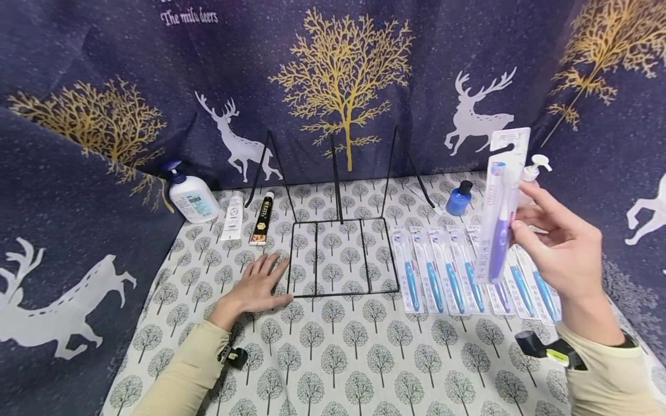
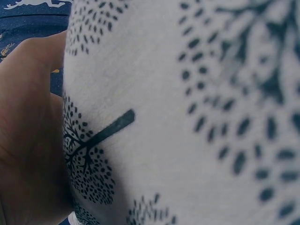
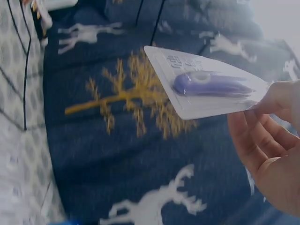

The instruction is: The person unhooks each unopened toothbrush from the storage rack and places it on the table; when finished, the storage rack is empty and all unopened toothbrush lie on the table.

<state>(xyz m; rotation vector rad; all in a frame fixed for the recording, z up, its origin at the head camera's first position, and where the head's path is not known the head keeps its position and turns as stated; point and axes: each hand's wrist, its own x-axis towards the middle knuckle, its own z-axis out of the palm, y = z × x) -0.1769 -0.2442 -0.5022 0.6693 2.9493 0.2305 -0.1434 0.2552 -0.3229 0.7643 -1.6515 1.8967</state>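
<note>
My right hand (image 1: pixel 564 242) pinches a packaged purple toothbrush (image 1: pixel 500 231) by the edge of its blister pack, held upright above the table. In the right wrist view the purple handle (image 3: pixel 206 84) shows through clear plastic, with thumb and fingers at the pack's edge. Below it lies a row of packaged toothbrushes (image 1: pixel 432 271), mostly blue and one purple. My left hand (image 1: pixel 258 283) rests flat on the tablecloth with fingers spread, beside the left edge of a black wire rack (image 1: pixel 315 260). The left wrist view shows mostly cloth and part of that hand (image 2: pixel 28 131).
Behind my left hand lie a black toothpaste tube (image 1: pixel 263 216) and a white tube (image 1: pixel 233 214), with a white pump bottle (image 1: pixel 192 199) at far left. A blue bottle (image 1: pixel 459 199) stands behind the toothbrush row. Another white pump top (image 1: pixel 538 164) shows behind my right hand.
</note>
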